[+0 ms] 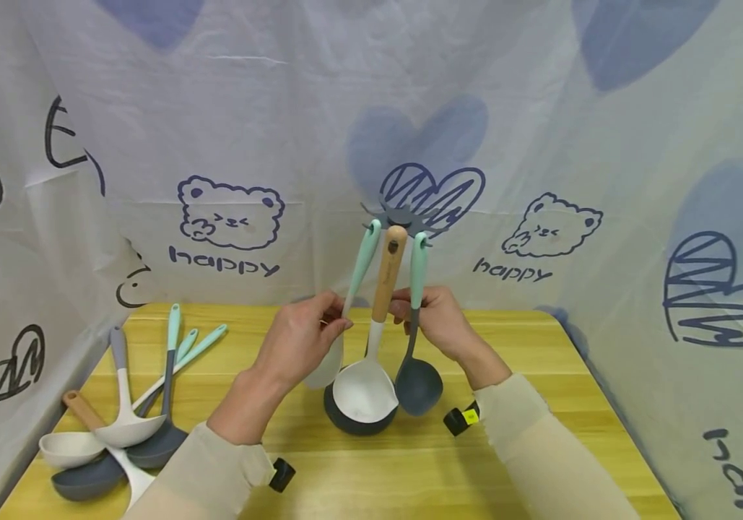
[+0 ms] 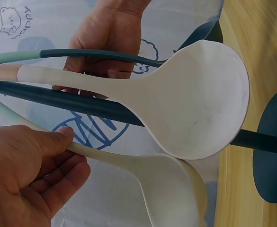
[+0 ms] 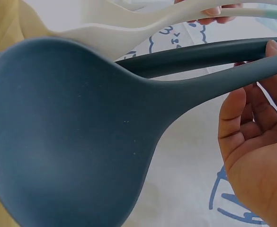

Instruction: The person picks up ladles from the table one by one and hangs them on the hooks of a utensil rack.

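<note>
A dark utensil stand with a round base [image 1: 359, 427] and hooks at its top [image 1: 403, 215] is upright on the table. From its hooks hang a white ladle with a wooden handle [image 1: 365, 393], a dark ladle with a mint handle [image 1: 419, 388] and a white ladle with a mint handle [image 2: 171, 189]. My left hand [image 1: 293, 336] pinches the mint-handled white ladle by its shaft, between thumb and fingers. Behind the dark ladle's shaft, my right hand [image 1: 439, 321] holds the stand's pole [image 2: 95, 105], its fingers partly hidden.
On the table's left side lies a pile of utensils, among them a white ladle with a grey handle [image 1: 127, 427], a dark ladle [image 1: 157, 442] and a white scoop [image 1: 72, 449]. A printed curtain [image 1: 319, 130] hangs behind the wooden table [image 1: 475, 462].
</note>
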Demonstrator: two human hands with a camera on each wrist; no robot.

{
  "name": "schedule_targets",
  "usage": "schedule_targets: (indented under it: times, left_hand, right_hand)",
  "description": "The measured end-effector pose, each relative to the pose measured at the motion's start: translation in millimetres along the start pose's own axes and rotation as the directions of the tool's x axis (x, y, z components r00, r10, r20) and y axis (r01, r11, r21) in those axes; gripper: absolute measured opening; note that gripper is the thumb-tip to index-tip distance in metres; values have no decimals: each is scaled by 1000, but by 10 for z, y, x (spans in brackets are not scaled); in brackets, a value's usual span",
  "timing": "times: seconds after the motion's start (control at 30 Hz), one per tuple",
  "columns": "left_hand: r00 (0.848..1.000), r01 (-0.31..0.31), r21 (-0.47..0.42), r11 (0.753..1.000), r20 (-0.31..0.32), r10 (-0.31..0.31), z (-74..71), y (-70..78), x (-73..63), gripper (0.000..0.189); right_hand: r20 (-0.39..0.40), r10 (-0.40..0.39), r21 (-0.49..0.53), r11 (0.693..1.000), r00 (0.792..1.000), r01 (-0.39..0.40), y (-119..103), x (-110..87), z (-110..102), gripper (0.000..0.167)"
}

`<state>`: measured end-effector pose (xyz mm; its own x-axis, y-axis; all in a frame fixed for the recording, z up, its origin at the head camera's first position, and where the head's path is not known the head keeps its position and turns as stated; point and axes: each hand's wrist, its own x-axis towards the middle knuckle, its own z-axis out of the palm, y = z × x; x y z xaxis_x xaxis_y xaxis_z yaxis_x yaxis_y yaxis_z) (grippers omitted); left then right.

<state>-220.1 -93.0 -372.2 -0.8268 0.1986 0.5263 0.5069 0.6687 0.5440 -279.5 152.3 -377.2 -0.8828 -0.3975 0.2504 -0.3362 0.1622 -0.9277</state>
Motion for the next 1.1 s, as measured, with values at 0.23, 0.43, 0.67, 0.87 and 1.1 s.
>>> schedule_targets:
  times: [0.23, 0.43, 0.67, 0.87, 1.1]
  left_hand:
    - [1000, 20, -14, 1000, 15, -20, -2, 28, 2, 17]
    - [998, 47, -6, 999, 32, -47, 0, 32, -2, 16]
    - [984, 140, -47, 989, 121, -134, -39, 60, -34, 31]
    - [941, 265, -29, 964, 225, -252, -193, 33, -169, 49]
    - [934, 291, 86, 953, 188, -303, -572, -188, -388, 37]
  right_hand:
    - [32, -5, -50, 999, 999, 7, -21, 45, -15, 18]
    - [92, -25, -74, 997, 995, 32, -43, 95, -18, 17]
    - [120, -33, -41, 998, 992, 39, -44, 117, -21, 16]
    - [134, -43, -27, 999, 990, 47, -34, 117, -13, 25]
    - [131, -48, 10, 999, 990, 47, -28, 106, -5, 58]
